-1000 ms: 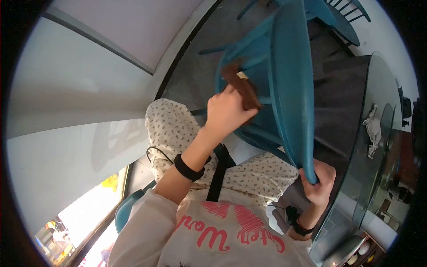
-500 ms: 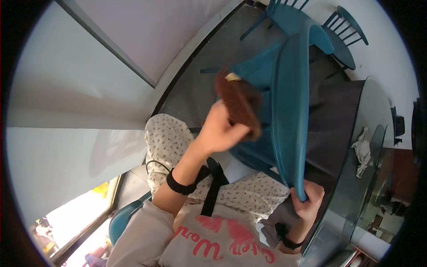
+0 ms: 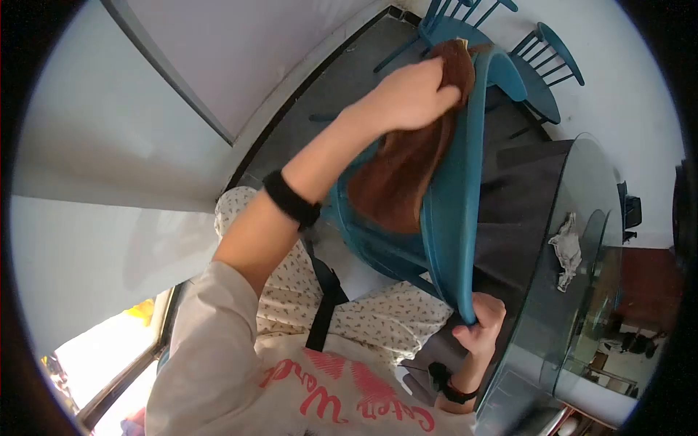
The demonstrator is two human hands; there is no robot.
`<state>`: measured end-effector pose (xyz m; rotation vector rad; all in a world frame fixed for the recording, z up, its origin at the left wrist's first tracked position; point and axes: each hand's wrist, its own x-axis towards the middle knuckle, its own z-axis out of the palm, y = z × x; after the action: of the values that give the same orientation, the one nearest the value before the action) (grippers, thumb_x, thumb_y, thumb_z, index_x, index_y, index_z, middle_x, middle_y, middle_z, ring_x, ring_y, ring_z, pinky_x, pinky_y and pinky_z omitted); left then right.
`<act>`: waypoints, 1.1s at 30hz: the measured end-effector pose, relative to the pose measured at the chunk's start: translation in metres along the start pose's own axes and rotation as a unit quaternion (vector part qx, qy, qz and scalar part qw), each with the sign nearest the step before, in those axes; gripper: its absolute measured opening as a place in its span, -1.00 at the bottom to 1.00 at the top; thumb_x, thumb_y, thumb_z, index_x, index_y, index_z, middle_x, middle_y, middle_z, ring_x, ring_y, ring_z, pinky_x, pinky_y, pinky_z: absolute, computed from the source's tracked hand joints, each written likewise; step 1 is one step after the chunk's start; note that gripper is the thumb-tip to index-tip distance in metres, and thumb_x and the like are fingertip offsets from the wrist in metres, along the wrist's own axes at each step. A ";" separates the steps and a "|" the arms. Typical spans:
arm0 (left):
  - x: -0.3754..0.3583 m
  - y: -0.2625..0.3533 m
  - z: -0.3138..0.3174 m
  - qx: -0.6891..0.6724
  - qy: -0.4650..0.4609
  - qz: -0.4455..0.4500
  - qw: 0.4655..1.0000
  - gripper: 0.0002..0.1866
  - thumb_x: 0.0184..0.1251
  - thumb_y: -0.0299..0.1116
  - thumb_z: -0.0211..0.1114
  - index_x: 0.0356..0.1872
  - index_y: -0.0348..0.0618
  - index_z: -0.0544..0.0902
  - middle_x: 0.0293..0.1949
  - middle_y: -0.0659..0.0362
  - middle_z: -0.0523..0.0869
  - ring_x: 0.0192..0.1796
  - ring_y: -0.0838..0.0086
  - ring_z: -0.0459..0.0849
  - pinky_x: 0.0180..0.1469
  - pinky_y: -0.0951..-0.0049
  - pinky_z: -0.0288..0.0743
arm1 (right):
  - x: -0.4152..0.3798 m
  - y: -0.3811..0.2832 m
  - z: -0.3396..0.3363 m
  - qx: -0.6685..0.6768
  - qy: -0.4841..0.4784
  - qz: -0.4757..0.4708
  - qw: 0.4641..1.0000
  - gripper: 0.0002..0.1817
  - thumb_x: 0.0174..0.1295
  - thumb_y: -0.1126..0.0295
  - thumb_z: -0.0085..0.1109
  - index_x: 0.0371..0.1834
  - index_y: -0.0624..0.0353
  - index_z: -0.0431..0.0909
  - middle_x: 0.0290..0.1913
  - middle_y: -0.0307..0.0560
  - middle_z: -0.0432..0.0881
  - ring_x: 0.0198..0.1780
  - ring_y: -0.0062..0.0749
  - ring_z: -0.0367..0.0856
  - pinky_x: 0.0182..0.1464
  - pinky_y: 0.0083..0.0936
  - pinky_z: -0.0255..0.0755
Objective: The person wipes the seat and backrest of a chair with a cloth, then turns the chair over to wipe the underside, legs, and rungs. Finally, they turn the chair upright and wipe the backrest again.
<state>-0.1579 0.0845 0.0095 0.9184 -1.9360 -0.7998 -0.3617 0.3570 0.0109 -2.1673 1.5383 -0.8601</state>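
Observation:
A brown cloth hangs from my left hand, whose fingers are closed round its upper part. The cloth lies against a blue chair, beside the long curved edge facing me. My right hand grips the lower end of that edge, with the thumb towards my body. The chair is tilted in front of my lap, and the cloth hides part of its inner side.
Two more blue chairs stand at the back. On the right, a glass-topped table bears a crumpled whitish cloth. A pale wall panel rises on the left, and dark fabric hangs beside the table.
My left hand has moved up and to the right with the brown cloth, which now hangs spread out below it. My right hand still holds the chair. The view has shifted slightly.

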 end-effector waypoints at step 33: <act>-0.235 0.111 0.102 -0.060 -0.063 -0.006 0.996 -0.69 -0.11 -0.16 0.38 -0.59 -0.23 0.56 -0.60 0.06 0.58 -0.54 0.20 0.61 -0.47 0.27 0.49 | 0.039 -0.044 0.011 0.120 -0.099 0.170 0.973 -0.06 0.15 -0.37 -0.36 -0.02 0.51 0.36 -0.30 0.23 0.54 -0.24 -0.04 0.60 -0.15 -0.38 0.40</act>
<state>-0.1885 0.3568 -0.0447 0.8244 -1.9687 -0.9908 -0.3134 0.3353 0.0395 -1.6980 1.5547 -0.6557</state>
